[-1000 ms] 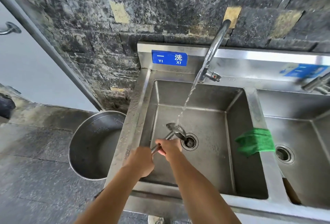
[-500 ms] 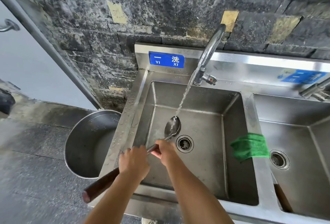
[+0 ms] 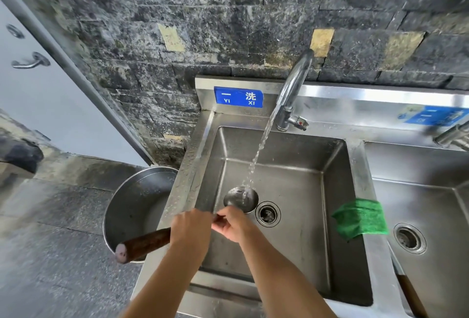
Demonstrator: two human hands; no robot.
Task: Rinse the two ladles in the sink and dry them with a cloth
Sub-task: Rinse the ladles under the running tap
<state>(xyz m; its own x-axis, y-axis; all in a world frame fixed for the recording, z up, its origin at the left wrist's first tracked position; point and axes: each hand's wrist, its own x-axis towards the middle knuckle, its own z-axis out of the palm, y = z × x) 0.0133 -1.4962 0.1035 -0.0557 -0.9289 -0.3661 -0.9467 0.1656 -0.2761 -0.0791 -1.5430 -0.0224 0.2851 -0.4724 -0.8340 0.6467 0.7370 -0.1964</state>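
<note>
In the steel sink (image 3: 299, 229) at frame centre, left hand (image 3: 191, 229) and right hand (image 3: 232, 225) grip the ladle (image 3: 241, 198) under the tap (image 3: 291, 89) stream.

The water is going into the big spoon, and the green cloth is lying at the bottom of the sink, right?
Not quite. The green cloth is not at the bottom of the sink. It hangs over the divider between the two basins, as the head view shows. The rest is right: the water falls into the bowl of the ladle.
</note>
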